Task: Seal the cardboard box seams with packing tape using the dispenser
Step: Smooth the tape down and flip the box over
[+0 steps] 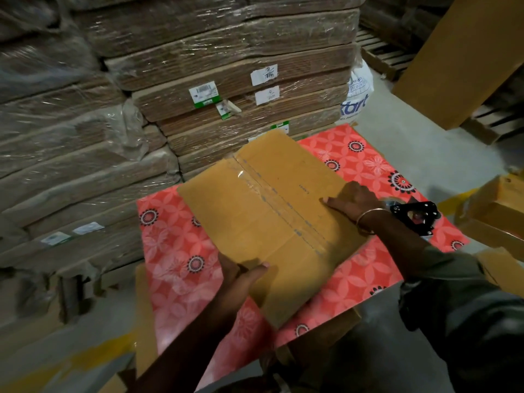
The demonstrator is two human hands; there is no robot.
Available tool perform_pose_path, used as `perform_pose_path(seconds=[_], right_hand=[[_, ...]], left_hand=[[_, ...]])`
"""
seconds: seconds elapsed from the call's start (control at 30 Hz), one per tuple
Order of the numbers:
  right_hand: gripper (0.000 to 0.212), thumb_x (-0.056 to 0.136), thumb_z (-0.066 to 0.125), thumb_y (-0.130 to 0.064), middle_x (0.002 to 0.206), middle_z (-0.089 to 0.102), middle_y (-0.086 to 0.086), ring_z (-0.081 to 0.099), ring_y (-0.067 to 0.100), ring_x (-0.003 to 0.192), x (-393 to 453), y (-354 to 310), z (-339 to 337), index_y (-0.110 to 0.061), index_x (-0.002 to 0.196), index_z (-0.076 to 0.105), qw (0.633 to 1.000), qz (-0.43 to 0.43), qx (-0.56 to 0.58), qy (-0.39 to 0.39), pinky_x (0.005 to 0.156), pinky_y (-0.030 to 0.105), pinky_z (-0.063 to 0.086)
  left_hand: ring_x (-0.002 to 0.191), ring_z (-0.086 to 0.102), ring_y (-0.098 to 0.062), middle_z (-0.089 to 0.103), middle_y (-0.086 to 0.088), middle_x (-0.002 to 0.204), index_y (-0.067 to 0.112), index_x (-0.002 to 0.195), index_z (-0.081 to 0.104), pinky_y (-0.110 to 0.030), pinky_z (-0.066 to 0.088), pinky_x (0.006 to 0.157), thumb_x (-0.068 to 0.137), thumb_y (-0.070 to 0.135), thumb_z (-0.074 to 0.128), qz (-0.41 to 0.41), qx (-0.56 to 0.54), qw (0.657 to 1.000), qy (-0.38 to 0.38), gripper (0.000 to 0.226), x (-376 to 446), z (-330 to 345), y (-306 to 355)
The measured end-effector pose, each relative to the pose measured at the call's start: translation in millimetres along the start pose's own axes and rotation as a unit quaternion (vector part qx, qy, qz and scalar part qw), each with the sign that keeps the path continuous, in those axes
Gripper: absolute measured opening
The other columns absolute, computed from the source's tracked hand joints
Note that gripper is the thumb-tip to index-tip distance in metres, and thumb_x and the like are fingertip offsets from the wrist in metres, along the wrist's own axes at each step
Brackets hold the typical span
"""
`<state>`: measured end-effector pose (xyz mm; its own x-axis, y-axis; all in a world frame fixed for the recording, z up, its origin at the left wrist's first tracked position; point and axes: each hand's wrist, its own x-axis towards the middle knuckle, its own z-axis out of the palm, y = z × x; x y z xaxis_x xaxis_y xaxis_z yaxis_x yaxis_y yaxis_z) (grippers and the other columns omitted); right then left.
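Observation:
A brown cardboard box point(266, 222) lies on a red flowered table cover point(175, 251). A strip of clear tape point(272, 194) runs along its centre seam from the far edge to the near right edge. My left hand point(241, 276) grips the box's near left edge, thumb on top and fingers underneath. My right hand point(351, 201) grips the box's right edge, with its thumb lying flat on the top. The black tape dispenser point(416, 218) lies on the cover just right of my right wrist, with no hand on it.
Stacks of flat cardboard wrapped in plastic film point(170, 95) rise directly behind the table. A tall cardboard piece point(459, 61) leans at the upper right, and more boxes point(493, 214) sit at the right. A white sack point(358, 92) stands behind the table's far corner.

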<state>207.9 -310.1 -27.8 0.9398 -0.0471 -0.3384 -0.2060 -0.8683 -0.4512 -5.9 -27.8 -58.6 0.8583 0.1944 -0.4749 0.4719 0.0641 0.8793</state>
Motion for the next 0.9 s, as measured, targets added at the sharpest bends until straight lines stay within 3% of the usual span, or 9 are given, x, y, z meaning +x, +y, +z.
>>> perform_pose_path(seconds=[0.1,0.2,0.27,0.37,0.47,0.53,0.63,0.73,0.9], right_hand=[[0.142,0.043,0.050,-0.101,0.150,0.036,0.019,0.038,0.041,0.135,5.0,-17.4,0.9,-0.014,0.151,0.023,0.999,0.025,-0.033,-0.017,0.107,0.053,0.038],[0.140,0.046,0.050,-0.100,0.151,0.034,0.019,0.036,0.040,0.137,-10.2,-18.3,3.3,-0.015,0.153,0.018,0.998,0.023,-0.056,-0.012,0.108,0.052,0.036],[0.138,0.048,0.051,-0.099,0.151,0.035,0.018,0.036,0.039,0.137,-20.6,-15.1,6.7,-0.015,0.152,0.019,0.998,0.019,-0.059,-0.007,0.107,0.051,0.036],[0.137,0.049,0.052,-0.098,0.156,0.030,0.017,0.031,0.038,0.142,-34.1,-9.7,14.2,-0.018,0.154,0.015,0.999,0.021,-0.034,-0.004,0.109,0.050,0.035],[0.137,0.051,0.049,-0.099,0.160,0.024,0.017,0.028,0.037,0.145,-43.6,-0.1,21.6,-0.020,0.156,0.010,0.999,0.021,-0.023,0.011,0.113,0.051,0.033],[0.134,0.056,0.049,-0.097,0.163,0.018,0.016,0.024,0.036,0.147,-45.5,6.4,27.6,-0.018,0.156,0.007,0.999,0.007,-0.023,0.042,0.115,0.053,0.030],[0.118,0.071,0.051,-0.087,0.163,0.019,0.014,0.020,0.031,0.150,-46.8,11.4,36.8,-0.015,0.156,0.012,0.985,-0.099,-0.058,0.128,0.117,0.056,0.023],[0.087,0.090,0.049,-0.067,0.166,0.016,0.000,0.009,0.016,0.153,-65.5,2.7,38.5,-0.026,0.157,0.012,0.948,-0.292,-0.060,0.112,0.119,0.054,0.019],[0.070,0.100,0.033,-0.060,0.166,0.010,-0.006,0.002,0.004,0.152,-107.4,-11.9,57.2,-0.028,0.158,0.010,0.873,-0.462,-0.156,-0.026,0.123,0.041,0.014]], left_hand=[[0.105,0.070,0.002,0.066,-0.007,0.135,0.019,0.139,0.050,-0.014,0.053,0.086,0.087,0.018,0.082,-0.018,-0.021,0.999,-0.035,0.061,-1.0,-2.4,-1.5],[0.126,0.062,-0.004,0.056,-0.001,0.150,0.018,0.161,0.017,-0.009,0.050,0.087,0.070,0.040,0.088,-0.017,-0.002,0.999,-0.038,0.118,2.5,-12.5,-3.4],[0.128,0.060,-0.008,0.055,0.001,0.150,0.023,0.163,0.009,-0.006,0.051,0.083,0.076,0.033,0.087,-0.007,0.005,1.000,-0.024,0.118,0.9,-17.7,-4.0],[0.113,0.062,0.000,0.054,0.003,0.147,0.028,0.163,0.000,-0.001,0.050,0.070,0.093,0.014,0.076,0.005,0.013,1.000,-0.012,0.105,-2.9,-23.1,-3.6],[0.098,0.069,0.008,0.065,0.008,0.131,0.036,0.158,0.017,-0.004,0.051,0.068,0.095,0.009,0.073,0.010,0.015,1.000,-0.001,0.088,-8.7,-32.5,-0.9],[0.101,0.068,0.011,0.064,0.014,0.132,0.040,0.154,0.022,-0.005,0.052,0.071,0.096,0.009,0.071,0.012,0.020,1.000,0.007,0.082,-10.2,-37.9,2.4],[0.117,0.054,0.016,0.033,0.018,0.160,0.031,0.166,0.004,-0.014,0.045,0.094,0.096,0.014,0.072,0.032,0.028,0.998,0.042,0.098,-9.9,-35.5,10.6],[0.146,0.032,-0.006,0.013,0.017,0.166,0.029,0.165,-0.004,-0.028,0.030,0.116,0.094,0.022,0.075,0.051,0.025,0.996,0.064,0.107,-3.4,-28.9,13.1],[0.141,0.046,-0.020,0.034,0.018,0.159,0.044,0.161,0.011,-0.046,0.042,0.117,0.086,0.030,0.082,0.059,0.048,0.988,0.132,0.104,-4.7,-17.8,16.5]])
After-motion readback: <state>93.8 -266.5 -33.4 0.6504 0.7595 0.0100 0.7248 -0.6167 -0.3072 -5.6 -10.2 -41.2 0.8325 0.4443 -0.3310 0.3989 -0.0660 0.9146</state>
